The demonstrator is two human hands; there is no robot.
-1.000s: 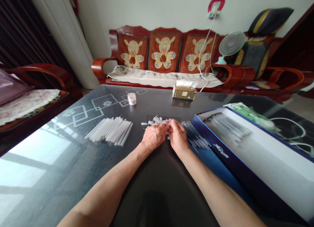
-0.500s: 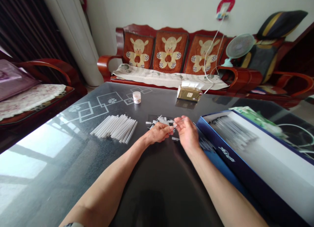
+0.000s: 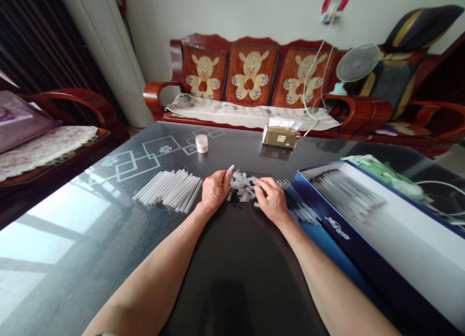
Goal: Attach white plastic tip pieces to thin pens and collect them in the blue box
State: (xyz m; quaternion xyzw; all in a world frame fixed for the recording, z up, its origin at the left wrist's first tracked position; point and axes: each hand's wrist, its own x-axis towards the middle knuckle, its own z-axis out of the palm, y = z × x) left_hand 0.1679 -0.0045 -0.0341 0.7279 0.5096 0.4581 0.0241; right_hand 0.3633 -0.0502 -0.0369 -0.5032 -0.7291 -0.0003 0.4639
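Here's the left hand (image 3: 214, 190), pinching a small white piece (image 3: 230, 168) above the tabletop (image 3: 232, 258), while the right (image 3: 269, 196) curls beside the caps (image 3: 242, 181), its grip unclear. That piece looks light, stiff, perhaps slippery: best pinched mid-length, just as the tubes (image 3: 169, 188) would be.

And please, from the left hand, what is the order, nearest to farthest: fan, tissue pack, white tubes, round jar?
1. White tubes, just left of the left hand.
2. Round jar, ahead on the table.
3. Tissue pack, ahead to the right.
4. Fan, far right, beyond the table.
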